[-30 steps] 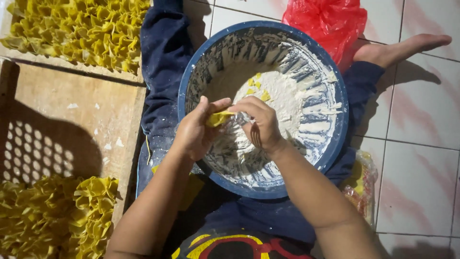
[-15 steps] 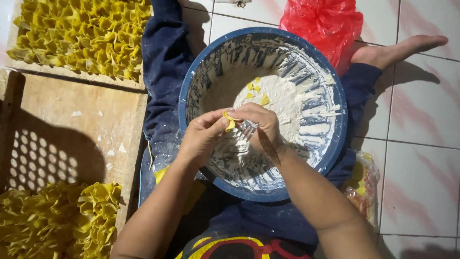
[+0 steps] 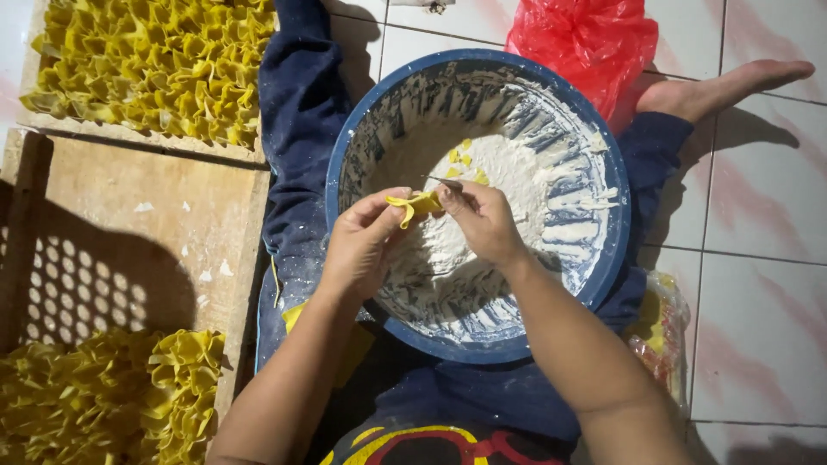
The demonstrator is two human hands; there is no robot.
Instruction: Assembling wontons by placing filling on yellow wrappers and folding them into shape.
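A big blue bowl [image 3: 349, 146] dusted white with flour rests on my lap between my legs. Over its middle my left hand [image 3: 362, 241] and my right hand [image 3: 482, 220] together pinch a small yellow dough piece [image 3: 413, 205]. My right hand also holds a thin metal tool [image 3: 444, 182] whose tip points left above the dough. A few small yellow dough bits [image 3: 461, 159] lie on the flour heap just beyond my hands.
A wooden board [image 3: 146, 232] lies at left. Folded yellow dough shapes fill its far end [image 3: 146, 65] and near left corner [image 3: 103, 400]. A red plastic bag [image 3: 586, 43] sits beyond the bowl. Another bag [image 3: 659, 331] lies at right on white tiles [image 3: 758, 258].
My hands have shifted a little toward the bowl's middle while working the yellow dough piece. The thin tool in my right hand now shows above the dough.
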